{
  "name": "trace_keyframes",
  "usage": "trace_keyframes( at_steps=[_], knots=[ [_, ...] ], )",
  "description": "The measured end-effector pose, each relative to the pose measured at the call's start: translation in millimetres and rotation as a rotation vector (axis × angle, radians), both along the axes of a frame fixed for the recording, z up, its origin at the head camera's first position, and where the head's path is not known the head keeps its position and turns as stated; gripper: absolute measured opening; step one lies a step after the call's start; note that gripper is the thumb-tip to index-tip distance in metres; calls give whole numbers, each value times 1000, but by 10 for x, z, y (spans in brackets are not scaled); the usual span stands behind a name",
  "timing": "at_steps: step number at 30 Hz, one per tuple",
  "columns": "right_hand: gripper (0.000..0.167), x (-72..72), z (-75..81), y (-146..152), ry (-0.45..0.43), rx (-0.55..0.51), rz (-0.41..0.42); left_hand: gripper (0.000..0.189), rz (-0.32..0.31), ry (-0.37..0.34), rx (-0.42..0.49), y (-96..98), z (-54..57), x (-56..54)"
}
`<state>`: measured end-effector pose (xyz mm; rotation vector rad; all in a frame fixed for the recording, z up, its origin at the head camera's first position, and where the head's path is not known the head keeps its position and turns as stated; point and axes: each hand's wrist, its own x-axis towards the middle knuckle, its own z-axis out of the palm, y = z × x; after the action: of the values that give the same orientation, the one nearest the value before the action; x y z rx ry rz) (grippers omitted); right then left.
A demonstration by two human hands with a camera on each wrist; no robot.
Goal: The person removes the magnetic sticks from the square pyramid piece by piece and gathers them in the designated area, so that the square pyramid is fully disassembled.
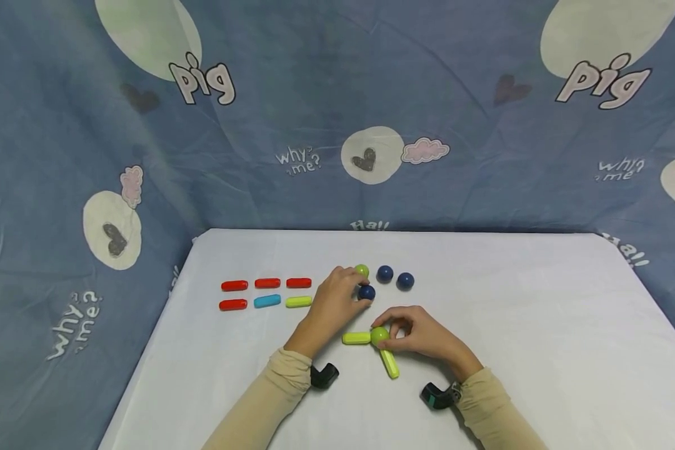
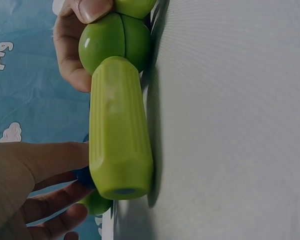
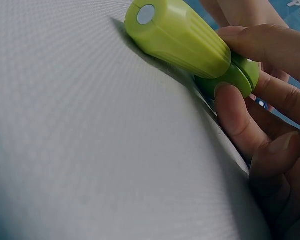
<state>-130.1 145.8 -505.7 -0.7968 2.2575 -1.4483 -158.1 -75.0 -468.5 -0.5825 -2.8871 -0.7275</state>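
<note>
My right hand [image 1: 422, 331] pinches a green ball [image 1: 380, 337] between thumb and fingers. Two yellow-green rods are joined to that ball: one rod [image 1: 357, 338] points left, the other rod [image 1: 390, 364] towards me. In the right wrist view, the thumb and fingers lie around the ball [image 3: 225, 84] at a rod's end. Farther back, my left hand [image 1: 334, 300] has thumb and fingers around a dark blue ball [image 1: 367, 293]. The left wrist view shows only a sliver of this ball behind a rod [image 2: 119, 130]. A second green ball [image 1: 362, 270] sits just beyond the left fingers.
Two more dark blue balls, one ball [image 1: 385, 274] and another ball [image 1: 405, 281], lie right of the left hand. To its left are two rows of rods: several red rods [image 1: 267, 283], a light blue rod [image 1: 267, 301] and a yellow-green rod [image 1: 299, 302]. White cloth [image 1: 540, 325] covers the table.
</note>
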Motion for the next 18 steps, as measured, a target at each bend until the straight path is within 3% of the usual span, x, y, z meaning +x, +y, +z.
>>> trace_keyframes(
  at_steps=[18],
  knots=[
    [30, 12, 31, -7, 5, 1, 7, 34, 6, -51, 9, -34, 24, 14]
  ],
)
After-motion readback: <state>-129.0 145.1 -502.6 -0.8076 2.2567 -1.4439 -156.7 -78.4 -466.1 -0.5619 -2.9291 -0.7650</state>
